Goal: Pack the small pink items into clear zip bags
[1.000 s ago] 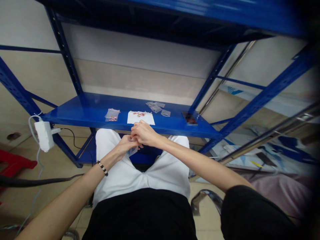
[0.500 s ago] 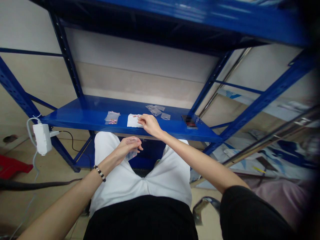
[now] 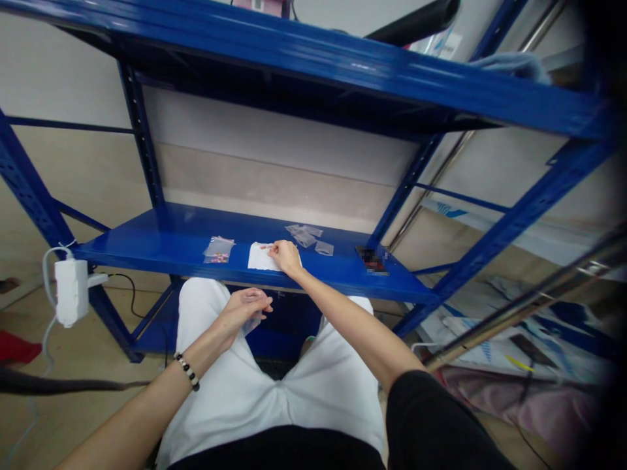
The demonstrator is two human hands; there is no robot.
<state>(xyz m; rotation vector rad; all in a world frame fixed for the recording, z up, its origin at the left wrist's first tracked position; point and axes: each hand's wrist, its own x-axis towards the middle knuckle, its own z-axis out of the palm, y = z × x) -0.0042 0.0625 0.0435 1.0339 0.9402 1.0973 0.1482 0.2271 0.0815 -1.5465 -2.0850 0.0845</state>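
Note:
My left hand [image 3: 245, 308] hovers over my lap in front of the blue shelf [image 3: 161, 245], its fingers curled around a small clear plastic bag [image 3: 253, 322]. My right hand [image 3: 285, 255] reaches onto the shelf and rests on a white sheet of paper [image 3: 259, 258], fingers pinched together at small reddish pieces lying there; what they hold is too small to make out. Left of the paper lies a clear bag with pink pieces [image 3: 218, 250].
Several empty clear bags [image 3: 306, 235] lie at the back of the shelf, and a dark blurred object [image 3: 373, 258] sits at its right end. A white power adapter [image 3: 71, 291] with cables hangs off the left upright. A higher shelf board [image 3: 343, 65] overhangs.
My right hand left the bag at my left hand and reached forward onto the white paper on the shelf. My left hand stayed over my lap with the bag. The view tilted upward.

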